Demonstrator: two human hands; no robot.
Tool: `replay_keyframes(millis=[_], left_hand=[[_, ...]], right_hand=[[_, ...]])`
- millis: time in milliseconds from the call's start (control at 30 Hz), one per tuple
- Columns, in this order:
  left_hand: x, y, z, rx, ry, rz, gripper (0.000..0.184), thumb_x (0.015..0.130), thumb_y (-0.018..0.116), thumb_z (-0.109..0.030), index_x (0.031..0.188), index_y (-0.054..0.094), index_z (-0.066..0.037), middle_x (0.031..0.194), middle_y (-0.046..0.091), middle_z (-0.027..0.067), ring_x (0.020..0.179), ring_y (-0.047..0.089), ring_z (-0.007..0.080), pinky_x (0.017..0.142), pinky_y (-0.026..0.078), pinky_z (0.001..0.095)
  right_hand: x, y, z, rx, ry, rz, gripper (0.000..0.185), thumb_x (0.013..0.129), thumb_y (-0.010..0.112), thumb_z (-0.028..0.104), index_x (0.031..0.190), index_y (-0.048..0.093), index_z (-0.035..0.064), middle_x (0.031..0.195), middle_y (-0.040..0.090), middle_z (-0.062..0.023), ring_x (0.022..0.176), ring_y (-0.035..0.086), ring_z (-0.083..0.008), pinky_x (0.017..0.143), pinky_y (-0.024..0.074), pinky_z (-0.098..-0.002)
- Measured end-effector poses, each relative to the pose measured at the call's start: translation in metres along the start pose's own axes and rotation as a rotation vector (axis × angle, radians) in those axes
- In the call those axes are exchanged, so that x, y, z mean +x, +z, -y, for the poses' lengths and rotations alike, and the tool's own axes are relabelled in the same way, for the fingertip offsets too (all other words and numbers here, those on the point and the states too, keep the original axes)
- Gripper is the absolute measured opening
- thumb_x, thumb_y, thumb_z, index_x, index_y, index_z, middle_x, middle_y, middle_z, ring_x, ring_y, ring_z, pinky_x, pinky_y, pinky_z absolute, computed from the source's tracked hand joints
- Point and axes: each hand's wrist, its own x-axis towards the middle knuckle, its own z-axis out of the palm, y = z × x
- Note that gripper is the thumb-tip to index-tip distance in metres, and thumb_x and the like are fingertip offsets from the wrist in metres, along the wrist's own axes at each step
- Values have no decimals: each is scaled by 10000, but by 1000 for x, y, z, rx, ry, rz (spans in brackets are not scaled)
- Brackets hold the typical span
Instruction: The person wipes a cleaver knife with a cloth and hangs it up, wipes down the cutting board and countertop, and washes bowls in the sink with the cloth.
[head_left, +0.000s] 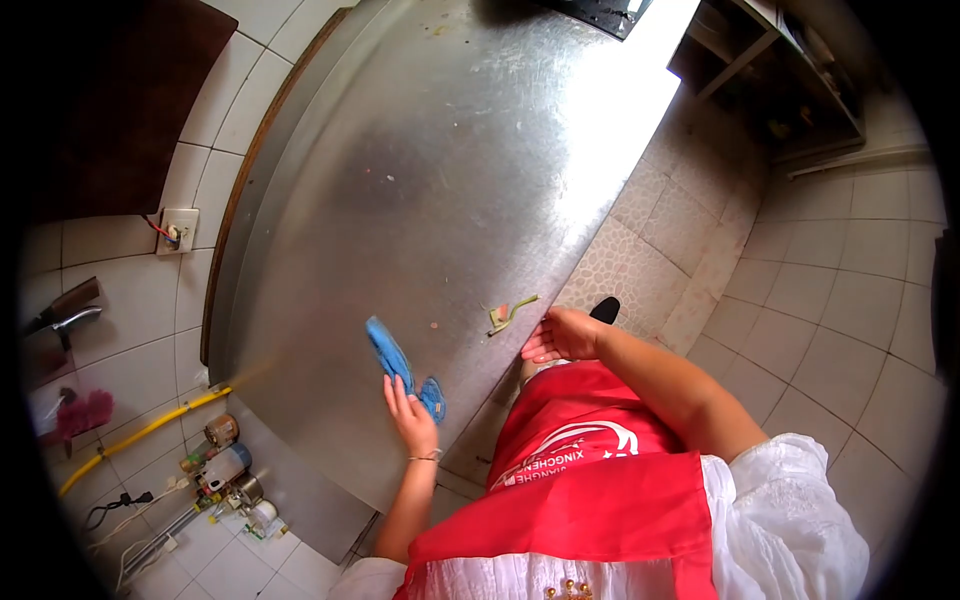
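My left hand (pixel 410 420) lies on a folded blue cloth (pixel 390 352), its fingers pressing it against the metal countertop (pixel 330 260). One end of the cloth bunches out beside the fingers. At the counter's edge my right hand (pixel 565 335) is cupped, palm turned toward the counter, fingers stretched and holding nothing visible. Right beside it, a small heap of scraps (pixel 503 315) lies near the edge, with a green stem-like strip and a pinkish bit. A few tiny crumbs (pixel 390 178) dot the steel farther off.
A dark appliance corner (pixel 605 15) sits on the counter's far end. Along the left are a tiled wall, a socket (pixel 178 232), a yellow hose (pixel 150 437) and several jars and bottles (pixel 225 465). A shelf unit (pixel 770 80) stands across the tiled floor (pixel 640 250).
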Motion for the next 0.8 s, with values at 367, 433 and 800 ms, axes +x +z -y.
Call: replay_keyframes(millis=[367, 433, 800], left_hand=[[62, 95, -81, 169, 373, 87, 405, 850, 452, -27, 1252, 489, 2, 1354, 429, 202, 1257, 400, 371, 1051, 303, 471], [61, 103, -94, 171, 449, 158, 396, 833, 465, -27, 1226, 518, -15, 1337, 458, 173, 1252, 420, 340, 1052, 309, 470], [31, 129, -145, -14, 656, 393, 416, 783, 520, 1, 1198, 538, -22, 1258, 509, 168, 1194, 465, 341, 1012, 346, 463]], right_hand=[[5, -11, 11, 42, -10, 140, 606, 975, 214, 432, 1133, 533, -59, 1056, 624, -210, 984, 630, -296, 872, 515, -391], [7, -15, 15, 41, -11, 137, 600, 976, 211, 422, 1133, 532, -61, 1064, 620, -213, 987, 629, -299, 870, 515, -396], [18, -52, 19, 128, -82, 197, 360, 953, 336, 304, 996, 598, 61, 896, 653, -100, 785, 653, -227, 712, 566, -363]])
